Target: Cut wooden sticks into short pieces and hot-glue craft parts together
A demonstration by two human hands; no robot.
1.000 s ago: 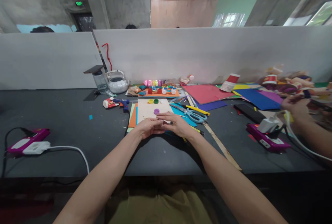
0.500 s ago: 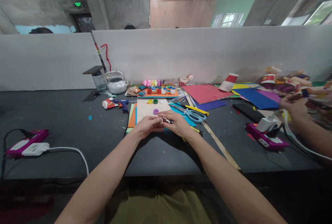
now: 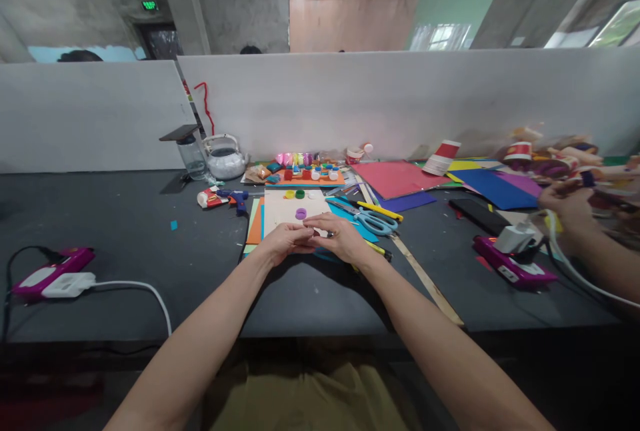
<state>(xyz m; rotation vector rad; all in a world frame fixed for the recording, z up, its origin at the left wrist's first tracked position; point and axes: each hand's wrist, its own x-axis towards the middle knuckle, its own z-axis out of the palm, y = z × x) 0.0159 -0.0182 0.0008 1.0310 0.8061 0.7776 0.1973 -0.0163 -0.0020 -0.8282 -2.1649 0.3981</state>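
Observation:
My left hand (image 3: 289, 243) and my right hand (image 3: 341, 238) meet over the near edge of a pale sheet (image 3: 280, 210). Their fingers are closed around a small dark reddish-brown piece (image 3: 316, 233), mostly covered by the fingertips, so its kind does not show. Just beyond the fingers, a purple ring-shaped piece (image 3: 301, 214) lies on the sheet. Farther back on it are a yellow ring-shaped piece (image 3: 289, 194), a green one (image 3: 299, 194) and a white one (image 3: 311, 195). Blue-handled scissors (image 3: 375, 222) rest beside my right hand on blue paper.
A glue gun (image 3: 239, 199), a kettle (image 3: 226, 163) and a glass jar (image 3: 192, 158) stand left. Paint pots (image 3: 316, 174) line the back. Right are a yellow cutter (image 3: 383, 212), a wooden strip (image 3: 425, 278), red paper (image 3: 400, 178), a power strip (image 3: 515, 264) and another person's hand (image 3: 567, 201).
My hands stay together in nearly the same place. The fingers have shifted slightly, and less of the dark piece shows between them.

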